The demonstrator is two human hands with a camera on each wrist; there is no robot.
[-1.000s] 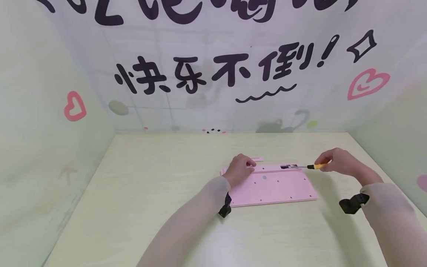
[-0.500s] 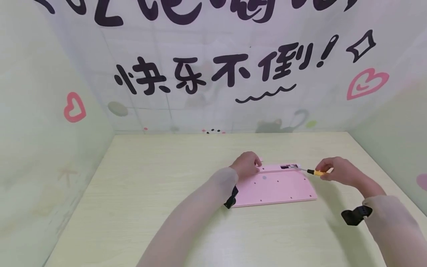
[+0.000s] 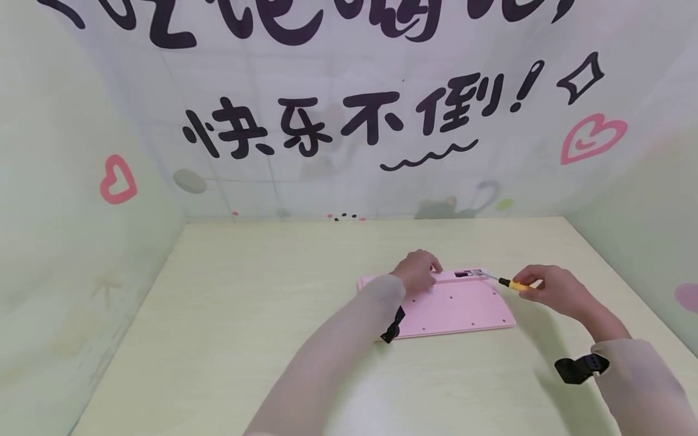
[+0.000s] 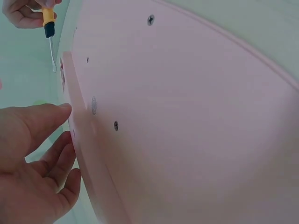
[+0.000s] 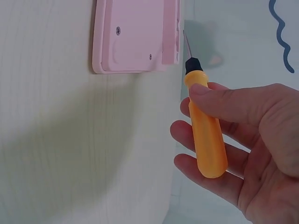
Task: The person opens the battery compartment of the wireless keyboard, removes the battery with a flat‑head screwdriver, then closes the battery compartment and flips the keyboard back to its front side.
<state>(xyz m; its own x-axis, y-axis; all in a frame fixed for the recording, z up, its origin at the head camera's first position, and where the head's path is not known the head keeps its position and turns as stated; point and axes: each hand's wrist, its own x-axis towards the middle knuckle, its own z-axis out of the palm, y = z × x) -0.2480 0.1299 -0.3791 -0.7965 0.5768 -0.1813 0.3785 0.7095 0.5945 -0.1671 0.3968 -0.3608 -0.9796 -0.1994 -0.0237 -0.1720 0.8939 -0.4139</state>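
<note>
A pink keyboard (image 3: 460, 309) lies underside up on the table, with small screws across its flat back. Near the right end of its raised far ridge is an uncovered recess (image 3: 470, 274) with dark and metallic parts. My left hand (image 3: 417, 271) is at this ridge, thumb tip and loosely bent fingers along its edge in the left wrist view. A screwdriver with a yellow handle (image 5: 208, 135) and black collar is held between thumb and fingers of my right hand (image 3: 553, 292). Its thin metal shaft (image 4: 52, 55) points left, the tip overlapping the recess in the head view.
Pale wood-grain table (image 3: 234, 315) extends around the keyboard, widest to the left. A printed backdrop (image 3: 305, 181) with large dark characters rises behind it, and side panels (image 3: 649, 206) close off both sides. Each wrist carries a black camera (image 3: 581, 368).
My left hand has slid right along the ridge, now blocking the thin pink strip seen earlier behind the keyboard. My right hand has come slightly nearer the body, tilting the screwdriver handle.
</note>
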